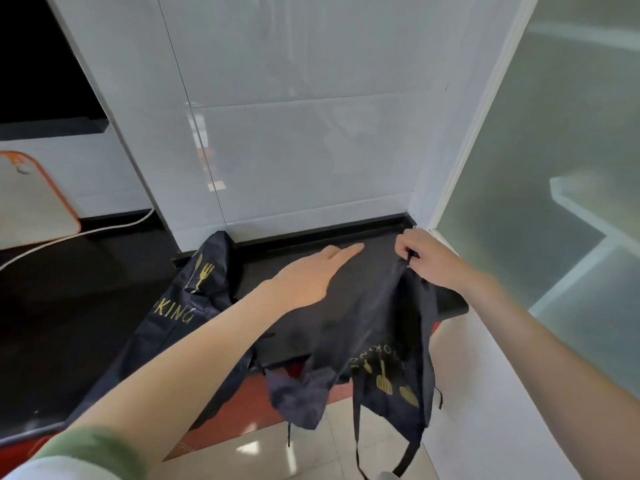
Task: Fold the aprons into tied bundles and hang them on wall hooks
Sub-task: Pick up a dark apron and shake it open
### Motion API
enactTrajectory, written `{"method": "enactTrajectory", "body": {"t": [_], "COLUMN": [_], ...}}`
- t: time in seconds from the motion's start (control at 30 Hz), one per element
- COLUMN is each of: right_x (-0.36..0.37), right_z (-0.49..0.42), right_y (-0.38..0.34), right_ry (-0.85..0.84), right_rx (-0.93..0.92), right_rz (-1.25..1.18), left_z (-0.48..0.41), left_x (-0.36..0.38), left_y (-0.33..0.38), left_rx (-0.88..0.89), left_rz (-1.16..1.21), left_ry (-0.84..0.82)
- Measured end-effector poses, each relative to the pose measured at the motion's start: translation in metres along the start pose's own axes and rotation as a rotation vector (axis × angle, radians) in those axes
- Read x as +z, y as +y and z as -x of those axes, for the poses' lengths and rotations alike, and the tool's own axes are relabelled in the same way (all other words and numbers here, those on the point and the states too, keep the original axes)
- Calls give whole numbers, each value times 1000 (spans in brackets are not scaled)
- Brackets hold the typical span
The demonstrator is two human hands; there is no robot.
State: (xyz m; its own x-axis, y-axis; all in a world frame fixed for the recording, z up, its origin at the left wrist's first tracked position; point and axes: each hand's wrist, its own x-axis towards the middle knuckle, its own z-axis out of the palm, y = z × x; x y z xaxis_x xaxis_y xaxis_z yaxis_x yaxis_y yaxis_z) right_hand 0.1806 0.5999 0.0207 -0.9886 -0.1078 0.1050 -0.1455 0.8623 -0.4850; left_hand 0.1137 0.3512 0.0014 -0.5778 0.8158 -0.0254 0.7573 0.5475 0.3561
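The right hand (pixel 420 259) pinches a bunched top edge of a navy apron (pixel 349 323) with curled fingers and thumb, lifting it just above the back of the black counter (pixel 86 289), near the white tiled wall (pixel 294 133). From that grip the apron's long axis runs toward the person: it lies across the counter, then hangs over the front edge toward the floor (pixel 277 448), gold print facing up and straps (pixel 405 459) dangling lowest. The left hand (pixel 308 277) lies palm down on the fabric, fingers straight and pointing at the wall, gripping nothing. A second apron (pixel 194 299) lies crumpled to the left, draped over the counter's edge. Far left stands a white board (pixel 31 206) with an orange rim and a white cable (pixel 104 230).
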Motion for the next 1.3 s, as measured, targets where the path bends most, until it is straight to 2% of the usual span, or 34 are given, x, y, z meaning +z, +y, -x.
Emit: {"method": "enactTrajectory", "body": {"t": [0.07,0.13,0.23,0.33,0.43,0.5,0.6,0.7,0.8,0.9,0.97,1.07,1.2,1.3], "right_x": [-1,-2,-4,-5,-6,-7,-5,1,15,26,28,25,17,8], "right_z": [-1,-2,3,10,17,25,40,54,62,63,63,62,60,59], "right_y": [-8,-14,-20,-24,-26,-20,-10,-4,-4,-11,-11,-11,-6,-2], "right_ry": [1,15,14,41,53,77,84,-76,-196,-140,-164,-216,-66,58], "right_rx": [-44,-76,-82,-65,-24,66,182,276,330,325,355,388,339,326], "right_rz": [18,6,-18,-56,-128,-191,-348,-608,-540,-484,-443,-335,-228,-320], "left_z": [-11,-17,-27,-36,-41,-42,-42,-39,-35,-34,-32,-28,-18,-9], "left_x": [9,10,15,20,24,25,22,12,5,0,-2,-7,-17,-13], "left_y": [7,21,41,54,62,64,62,64,71,75,75,74,63,45], "left_rx": [362,676,920,997,1014,970,796,558,365,262,240,165,12,18], "left_rz": [-352,-514,-648,-732,-694,-684,-602,-417,-357,-369,-367,-326,96,39], "left_ry": [438,666,660,590,603,569,489,430,281,305,337,294,-22,-161]}}
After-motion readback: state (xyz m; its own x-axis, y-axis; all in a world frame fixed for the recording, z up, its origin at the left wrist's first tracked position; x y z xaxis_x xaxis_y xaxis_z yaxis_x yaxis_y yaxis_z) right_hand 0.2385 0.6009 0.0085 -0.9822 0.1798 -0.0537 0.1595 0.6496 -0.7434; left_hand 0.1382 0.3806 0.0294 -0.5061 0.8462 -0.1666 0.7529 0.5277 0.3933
